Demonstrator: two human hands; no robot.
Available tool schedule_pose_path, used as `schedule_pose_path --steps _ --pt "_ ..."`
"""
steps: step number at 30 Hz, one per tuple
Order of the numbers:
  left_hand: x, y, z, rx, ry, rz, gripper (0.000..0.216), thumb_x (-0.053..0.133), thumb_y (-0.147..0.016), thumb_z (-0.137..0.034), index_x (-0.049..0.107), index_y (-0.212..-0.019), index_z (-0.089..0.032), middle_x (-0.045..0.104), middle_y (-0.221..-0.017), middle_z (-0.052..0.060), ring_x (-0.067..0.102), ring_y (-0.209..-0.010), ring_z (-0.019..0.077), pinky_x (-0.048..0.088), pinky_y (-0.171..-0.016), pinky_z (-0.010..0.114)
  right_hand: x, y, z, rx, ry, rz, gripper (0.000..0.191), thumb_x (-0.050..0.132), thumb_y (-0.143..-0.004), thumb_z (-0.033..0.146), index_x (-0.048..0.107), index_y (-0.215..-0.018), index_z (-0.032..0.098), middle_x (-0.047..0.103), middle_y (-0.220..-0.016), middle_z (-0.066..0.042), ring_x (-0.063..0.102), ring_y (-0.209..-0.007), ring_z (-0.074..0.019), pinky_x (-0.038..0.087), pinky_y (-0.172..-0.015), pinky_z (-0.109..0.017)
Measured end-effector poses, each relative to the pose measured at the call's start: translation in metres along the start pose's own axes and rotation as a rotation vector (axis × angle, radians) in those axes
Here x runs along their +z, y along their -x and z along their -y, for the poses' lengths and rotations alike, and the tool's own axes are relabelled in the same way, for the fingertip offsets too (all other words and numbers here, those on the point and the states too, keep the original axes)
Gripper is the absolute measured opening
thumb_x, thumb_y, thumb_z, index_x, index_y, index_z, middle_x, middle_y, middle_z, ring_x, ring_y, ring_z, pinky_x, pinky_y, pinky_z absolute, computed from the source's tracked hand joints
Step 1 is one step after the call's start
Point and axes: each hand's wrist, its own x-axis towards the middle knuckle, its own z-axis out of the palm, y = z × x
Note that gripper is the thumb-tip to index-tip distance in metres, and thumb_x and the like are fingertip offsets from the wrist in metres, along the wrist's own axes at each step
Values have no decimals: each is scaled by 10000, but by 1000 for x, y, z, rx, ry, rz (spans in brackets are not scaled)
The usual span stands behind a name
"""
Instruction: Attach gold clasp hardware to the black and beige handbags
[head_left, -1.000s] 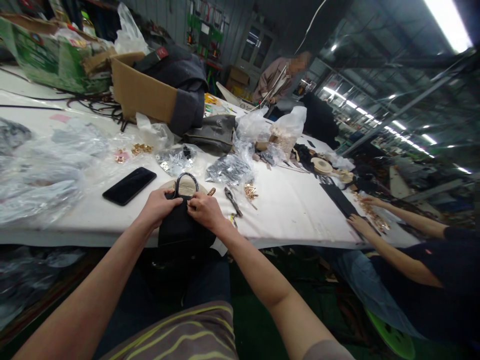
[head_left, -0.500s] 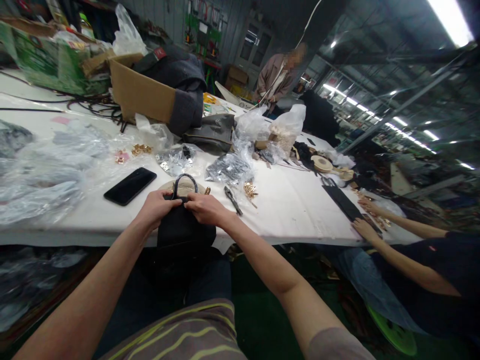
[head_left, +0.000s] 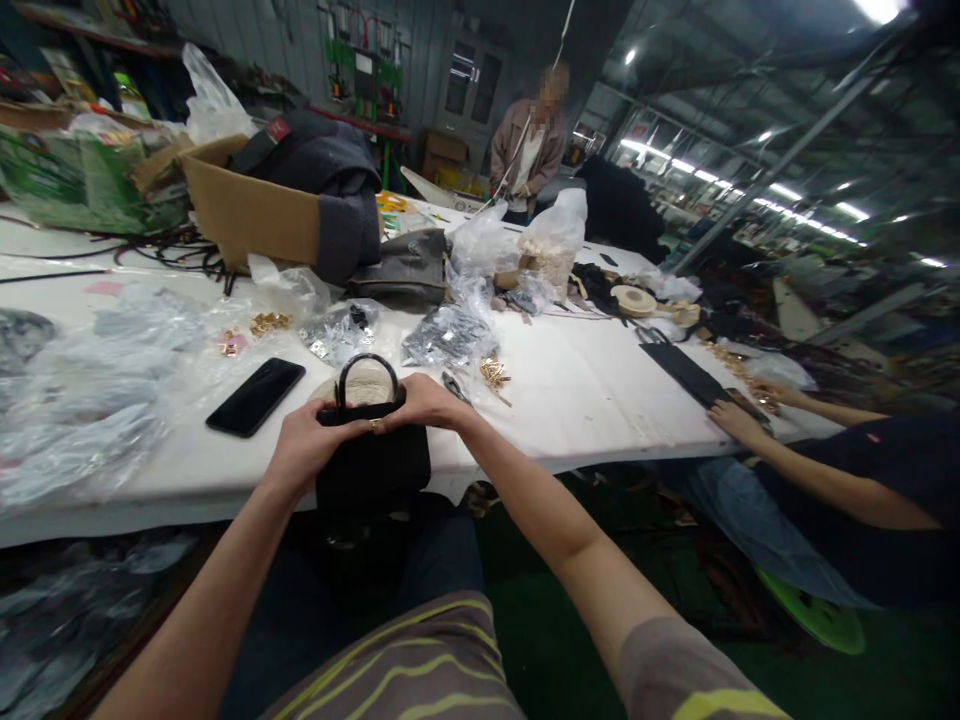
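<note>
A black handbag (head_left: 375,468) with a looped top handle stands at the table's front edge, close to my body. My left hand (head_left: 309,437) grips its upper edge from the left, thumb laid across the front. From the right, my right hand (head_left: 421,402) holds the same edge, its thumb near the left one. Between the thumbs sits a small gold piece (head_left: 376,425) on the bag. Behind the handle lies a pale round roll (head_left: 369,384). Pliers (head_left: 454,386) lie just beyond my right hand, partly hidden by it.
A black phone (head_left: 256,397) lies to the left. Plastic bags (head_left: 112,365), gold fittings (head_left: 494,373) and a cardboard box (head_left: 251,215) with dark cloth stand further back. At the right, a co-worker's hands (head_left: 739,420) touch a black strip (head_left: 679,372). Another person (head_left: 529,145) stands behind the table.
The bag has turned so its front faces me more, and a gold piece now shows between my thumbs. My right hand has shifted over the pliers. The whole view has swung slightly.
</note>
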Motion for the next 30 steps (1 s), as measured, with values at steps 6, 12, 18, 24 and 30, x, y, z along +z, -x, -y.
schedule_pose_path --steps 6,12,18,24,30 --pt "-7 8 -13 123 -122 114 651 1016 -581 -570 876 -1079 -174 862 -1030 97 788 -1027 367 618 -962 440 2 8 4 -44 -185 24 433 993 -644 470 758 -779 132 594 -690 51 515 -680 -120 371 -616 -230" --pt "-2 12 -8 182 -138 53 575 956 -669 -593 866 -1063 -185 857 -1045 87 785 -1029 349 603 -952 426 16 18 -11 -71 -466 95 411 985 -666 391 806 -923 125 738 -860 -8 632 -794 -165 495 -731 -246" --pt "4 14 -3 250 -236 -12 510 929 -696 -575 843 -1007 -180 838 -989 82 762 -961 331 586 -965 429 28 24 -15 1 -440 -29 322 953 -687 356 802 -849 122 709 -773 8 610 -722 -149 466 -671 -234" --pt "5 18 -8 375 -351 -96 419 830 -792 -527 818 -1030 -183 841 -1050 103 773 -992 327 577 -984 423 37 24 -9 -44 -335 -173 307 970 -717 377 842 -856 135 726 -756 -1 630 -725 -161 451 -632 -223" --pt "2 27 -7 378 -289 -139 457 833 -823 -560 800 -1095 -193 843 -1120 91 778 -1064 306 578 -1037 386 41 22 -11 -25 -479 -145 365 959 -758 386 875 -1013 138 803 -914 -28 712 -837 -189 532 -737 -238"
